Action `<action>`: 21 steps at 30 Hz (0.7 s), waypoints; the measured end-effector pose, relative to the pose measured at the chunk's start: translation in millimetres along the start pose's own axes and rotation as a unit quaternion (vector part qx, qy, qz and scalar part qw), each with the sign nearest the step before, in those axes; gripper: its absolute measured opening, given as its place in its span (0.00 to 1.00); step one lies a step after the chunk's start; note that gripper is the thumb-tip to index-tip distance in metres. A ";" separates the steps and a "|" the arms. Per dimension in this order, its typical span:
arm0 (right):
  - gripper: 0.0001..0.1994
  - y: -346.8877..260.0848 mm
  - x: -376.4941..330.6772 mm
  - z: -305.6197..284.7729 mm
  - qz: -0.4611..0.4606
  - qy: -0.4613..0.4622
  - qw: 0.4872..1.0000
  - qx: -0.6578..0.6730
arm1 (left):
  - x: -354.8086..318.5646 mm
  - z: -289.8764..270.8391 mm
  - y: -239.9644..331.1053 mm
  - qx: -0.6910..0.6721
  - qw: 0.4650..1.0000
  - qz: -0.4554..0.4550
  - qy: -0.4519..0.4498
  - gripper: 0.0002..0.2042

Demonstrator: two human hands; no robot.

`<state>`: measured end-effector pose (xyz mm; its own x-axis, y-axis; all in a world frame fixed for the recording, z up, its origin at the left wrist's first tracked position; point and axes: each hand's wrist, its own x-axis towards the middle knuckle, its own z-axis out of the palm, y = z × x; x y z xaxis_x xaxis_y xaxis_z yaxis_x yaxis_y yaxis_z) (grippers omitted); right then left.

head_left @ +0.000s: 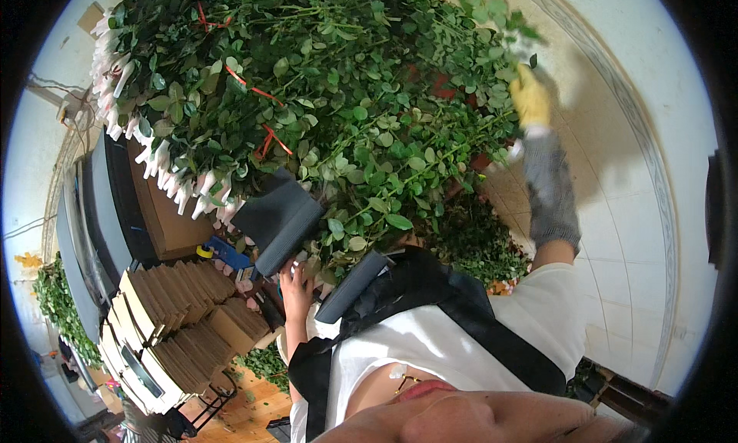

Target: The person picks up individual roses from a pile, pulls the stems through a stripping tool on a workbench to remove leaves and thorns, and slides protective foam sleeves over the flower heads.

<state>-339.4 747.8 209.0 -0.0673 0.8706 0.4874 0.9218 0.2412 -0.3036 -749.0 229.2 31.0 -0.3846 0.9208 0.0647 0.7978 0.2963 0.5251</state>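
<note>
A large heap of leafy rose stems (330, 112) fills the upper middle, its pale pink-white sleeved heads (177, 189) pointing left. At the heap's right edge, my right hand (530, 97), in a yellow glove and grey knit sleeve, is closed on a leafy rose stem; the leaves above it are blurred. Close to my body, my bare left hand (296, 289) is held below a dark grey padded block (288, 220). Its fingers are bent around something small and pale that I cannot make out. Red ties (254, 85) lie among the leaves.
Stacked folded cardboard (177, 312) stands at the lower left, beside a blue item with a yellow part (223, 252). A second dark grey padded block (354, 287) sits against my chest. More greenery (480, 239) lies lower, under the heap. A pale wall curves along the right.
</note>
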 end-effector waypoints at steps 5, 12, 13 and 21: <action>0.24 75.2 148.6 28.2 -0.012 -0.094 0.968 -0.233 | 3.0 -2.2 -0.6 0.042 0.998 0.009 -0.038 0.21; 0.27 -143.3 17.7 130.8 -0.138 -0.263 0.924 0.240 | -13.5 22.2 -6.3 0.041 0.997 -0.034 -0.057 0.35; 0.26 -179.6 -1.9 132.7 -0.228 -0.303 0.887 0.265 | -14.3 25.1 -5.5 0.034 0.998 -0.030 -0.041 0.36; 0.13 -394.9 -43.1 205.1 -0.412 -0.148 0.891 0.118 | -10.6 31.8 -8.1 0.007 0.999 -0.046 -0.022 0.35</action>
<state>-778.9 703.0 140.0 -0.8146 0.4222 0.3976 0.4083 0.9044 -0.1238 -736.6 225.1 -0.9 -0.4365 0.8995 -0.0217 0.7665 0.3843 0.5145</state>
